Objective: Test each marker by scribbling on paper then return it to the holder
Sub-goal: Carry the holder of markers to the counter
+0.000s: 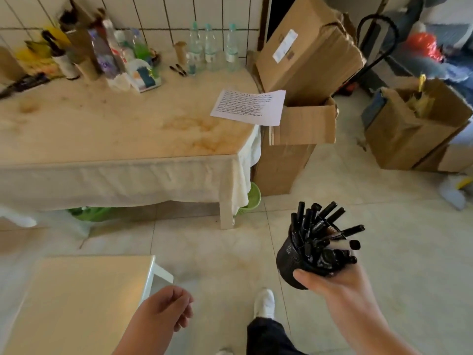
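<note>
Right hand (pixel 330 280) first: thumb and fingers are curled around the lower wall of the holder (pixel 290 262), a black mesh cup tipped over towards the right, its mouth facing up and away. The thumb lies across the near rim; the other fingers are hidden behind the cup. Markers (pixel 320 226) bristle out of it in a loose fan, slim black barrels with matte caps, and one pale barrel with a black cap lying almost flat at the rim.

Left hand (pixel 166 311) hangs low with fingers loosely curled and nothing in them, hovering above the floor just beside a pale, smooth-topped small table (pixel 76 303).

Out beyond, the holder is carried over the tiled floor (pixel 217 247), glossy cream squares with dark grout. Below, a white shoe (pixel 265 302) and a dark trouser leg.

Further off stands a table under a wrinkled, stained cream cloth (pixel 115 139). At its far right corner lies the paper (pixel 249 106), a white sheet covered in rows of black wavy scribble, its edge overhanging an open cardboard box (pixel 304 124). Two loose black pens (pixel 178 69) lie near three clear plastic bottles (pixel 211 47) against the white tiled wall. Green plastic baskets (pixel 252 198) sit under the table.
</note>
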